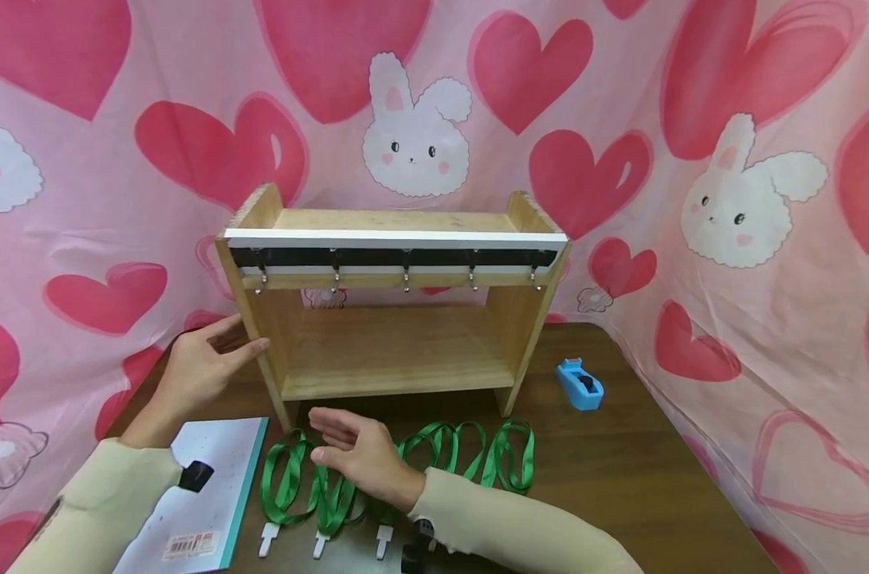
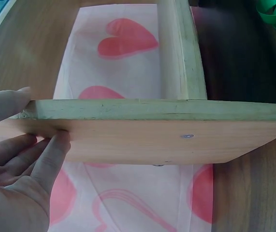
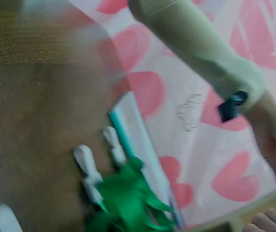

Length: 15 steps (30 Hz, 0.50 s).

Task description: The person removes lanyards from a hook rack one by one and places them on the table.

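A small wooden shelf with a row of metal hooks under its top stands on the brown table. My left hand touches the shelf's left side panel with straight fingers. My right hand hovers open, palm to the left, just above several green lanyards lying in front of the shelf. The lanyards' white clips point toward me. In the right wrist view the green lanyards and white clips are blurred.
A white notebook with a teal edge lies at the front left, under my left forearm. A small blue tape dispenser sits right of the shelf. Pink heart-and-rabbit cloth hangs behind and at both sides.
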Each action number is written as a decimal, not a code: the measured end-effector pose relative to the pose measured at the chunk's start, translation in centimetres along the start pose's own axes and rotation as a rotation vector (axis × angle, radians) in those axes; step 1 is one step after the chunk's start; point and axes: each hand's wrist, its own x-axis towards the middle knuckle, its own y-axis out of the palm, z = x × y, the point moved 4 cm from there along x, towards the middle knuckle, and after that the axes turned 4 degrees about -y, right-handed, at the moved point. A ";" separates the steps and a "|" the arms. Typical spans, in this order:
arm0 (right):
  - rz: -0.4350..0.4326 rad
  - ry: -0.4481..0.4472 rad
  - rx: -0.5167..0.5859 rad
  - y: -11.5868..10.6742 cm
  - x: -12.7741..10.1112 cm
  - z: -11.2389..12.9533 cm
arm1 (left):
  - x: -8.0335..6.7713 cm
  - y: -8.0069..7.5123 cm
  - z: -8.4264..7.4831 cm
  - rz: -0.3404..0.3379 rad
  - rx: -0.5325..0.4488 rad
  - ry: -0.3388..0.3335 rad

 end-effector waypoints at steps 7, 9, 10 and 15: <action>0.013 -0.014 0.041 -4.0 -1.8 3.1 | -0.1 0.2 0.2 0.005 -0.006 -0.028; 0.015 -0.029 0.024 -5.2 -2.5 4.0 | -0.1 0.2 0.3 0.008 -0.007 -0.033; 0.011 -0.032 0.014 -5.8 -2.8 4.5 | -0.1 0.2 0.3 0.008 -0.008 -0.033; -0.025 -0.065 -0.036 -8.9 -4.0 6.7 | -0.1 0.0 0.7 0.000 -0.019 -0.028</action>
